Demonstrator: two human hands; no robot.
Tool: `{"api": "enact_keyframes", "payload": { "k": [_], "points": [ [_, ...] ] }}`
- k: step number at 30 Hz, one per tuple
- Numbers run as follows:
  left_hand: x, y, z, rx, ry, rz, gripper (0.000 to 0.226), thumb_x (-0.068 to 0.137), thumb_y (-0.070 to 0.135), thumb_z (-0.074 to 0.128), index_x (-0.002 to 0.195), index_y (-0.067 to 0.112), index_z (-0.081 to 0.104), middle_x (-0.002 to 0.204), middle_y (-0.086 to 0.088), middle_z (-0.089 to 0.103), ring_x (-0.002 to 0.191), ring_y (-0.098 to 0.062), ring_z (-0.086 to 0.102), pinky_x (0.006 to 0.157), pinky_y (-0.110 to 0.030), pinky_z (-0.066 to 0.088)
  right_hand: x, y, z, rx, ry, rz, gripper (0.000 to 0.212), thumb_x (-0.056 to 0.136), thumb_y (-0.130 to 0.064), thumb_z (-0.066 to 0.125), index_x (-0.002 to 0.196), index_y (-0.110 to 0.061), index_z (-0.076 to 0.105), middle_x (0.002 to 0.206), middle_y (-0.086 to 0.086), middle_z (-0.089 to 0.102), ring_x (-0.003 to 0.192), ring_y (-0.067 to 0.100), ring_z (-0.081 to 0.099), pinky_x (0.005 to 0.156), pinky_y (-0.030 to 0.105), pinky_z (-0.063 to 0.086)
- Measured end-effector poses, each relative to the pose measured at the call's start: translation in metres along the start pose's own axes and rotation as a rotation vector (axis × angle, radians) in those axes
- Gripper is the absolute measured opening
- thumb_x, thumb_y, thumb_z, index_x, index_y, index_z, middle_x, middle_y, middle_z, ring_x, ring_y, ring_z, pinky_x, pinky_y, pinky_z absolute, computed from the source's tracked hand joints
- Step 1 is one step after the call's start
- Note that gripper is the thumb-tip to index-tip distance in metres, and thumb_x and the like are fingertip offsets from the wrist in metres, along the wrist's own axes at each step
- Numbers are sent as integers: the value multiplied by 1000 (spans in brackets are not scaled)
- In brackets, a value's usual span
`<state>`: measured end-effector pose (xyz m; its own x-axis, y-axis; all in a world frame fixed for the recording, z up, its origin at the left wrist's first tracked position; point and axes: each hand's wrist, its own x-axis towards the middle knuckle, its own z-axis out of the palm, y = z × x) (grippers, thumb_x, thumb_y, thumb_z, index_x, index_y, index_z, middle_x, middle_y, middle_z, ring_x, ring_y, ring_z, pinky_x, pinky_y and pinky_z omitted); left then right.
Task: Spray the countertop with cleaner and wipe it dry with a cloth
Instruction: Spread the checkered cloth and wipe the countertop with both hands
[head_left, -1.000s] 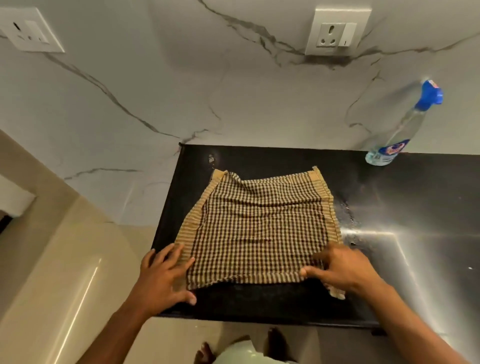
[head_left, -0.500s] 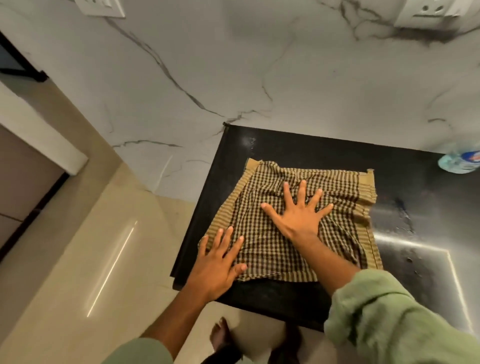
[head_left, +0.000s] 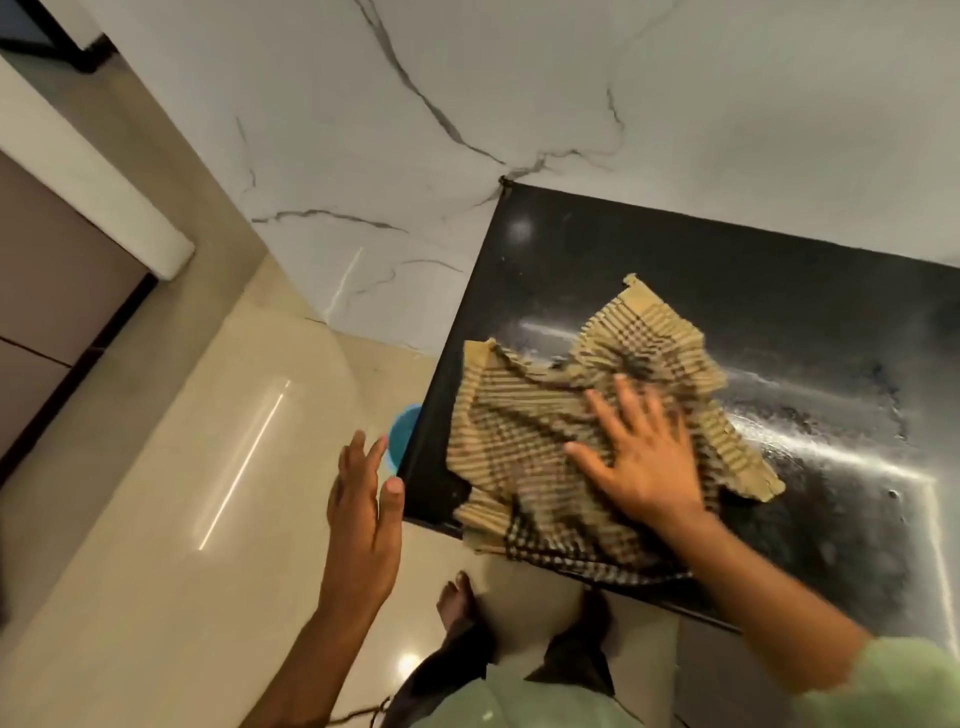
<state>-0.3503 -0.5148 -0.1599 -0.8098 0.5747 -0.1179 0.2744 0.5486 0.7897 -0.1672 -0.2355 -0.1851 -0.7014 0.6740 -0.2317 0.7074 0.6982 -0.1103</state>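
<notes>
A tan and brown checked cloth (head_left: 524, 431) lies rumpled on the black countertop (head_left: 779, 312), near its left front corner, and one edge hangs over the front. My right hand (head_left: 644, 457) presses flat on the cloth with fingers spread. My left hand (head_left: 363, 493) hovers open off the counter's left edge, above the floor, holding nothing. Wet streaks shine on the counter to the right of the cloth. The spray bottle is out of view.
A white marble wall (head_left: 519, 104) rises behind the counter. Beige floor tiles (head_left: 182, 467) lie to the left. A blue round object (head_left: 402, 434) sits on the floor beside the counter's left edge. My bare foot (head_left: 457, 597) stands below the front edge.
The cloth has been dragged and bunched toward the front edge under my right hand. My left hand has lifted off the counter to its left. The view swung left, losing the bottle.
</notes>
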Motion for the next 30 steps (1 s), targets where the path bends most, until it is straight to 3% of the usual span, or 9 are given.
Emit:
{"api": "enact_keyframes", "payload": {
  "k": [3,6,12,16,20,23,25,27,30],
  "points": [
    [-8,-13,-6,3,-56,-11,62,98,63,25,154,38,33,168,15,18,156,-4,7,127,-48,19,25,19,-10,52,-15,234,86,88,-88,11,161,-44,11,173,-1,2,158,34,1,123,65,1],
    [-3,-9,3,-17,-123,8,64,98,63,25,156,36,31,169,15,13,155,0,3,127,-38,13,62,-26,-12,108,24,351,85,90,-80,15,163,-37,9,173,2,-2,156,43,-5,117,74,-2],
    [32,8,11,-16,-193,65,81,92,78,13,160,34,18,169,12,3,156,-4,-6,124,-31,3,46,-149,5,27,-16,29,87,88,-83,9,162,-38,1,172,4,-10,155,42,-15,115,74,-10],
    [44,12,11,41,-249,133,71,91,79,9,154,46,10,169,12,0,156,-8,-8,125,-37,2,-3,-137,16,68,-13,-121,80,93,-83,16,162,-44,5,173,-3,-6,157,32,-14,122,63,-9],
    [34,-2,3,-28,-229,88,71,97,70,16,161,39,14,168,21,-1,156,-5,-5,127,-50,15,-11,-81,8,100,-35,112,88,87,-91,14,161,-46,0,172,-6,-12,157,27,-17,125,59,3],
    [23,-16,-7,-56,-197,13,78,93,77,13,161,40,12,167,23,-3,156,-5,-2,125,-53,20,17,-76,-4,132,-23,291,92,87,-89,12,161,-36,21,173,1,-3,158,32,-10,122,65,-5],
    [15,-23,-12,-75,-160,-14,79,92,79,13,161,40,13,168,22,0,156,-5,0,126,-53,19,38,-96,-9,163,-22,361,94,86,-88,8,161,-32,25,173,6,0,156,39,-11,118,72,-6],
    [10,-25,-15,-98,-128,-16,75,93,78,14,159,42,15,169,18,3,156,-4,2,126,-53,20,46,-130,-11,160,-37,299,97,83,-91,2,162,-36,15,172,6,-3,154,43,-16,113,75,-10],
    [8,-20,-13,-130,-105,15,71,94,78,15,157,46,16,169,20,4,156,-5,3,125,-55,21,29,-181,-1,99,-50,9,103,77,-97,5,162,-40,1,171,3,-15,152,45,-24,110,76,-16]
  ]
}}
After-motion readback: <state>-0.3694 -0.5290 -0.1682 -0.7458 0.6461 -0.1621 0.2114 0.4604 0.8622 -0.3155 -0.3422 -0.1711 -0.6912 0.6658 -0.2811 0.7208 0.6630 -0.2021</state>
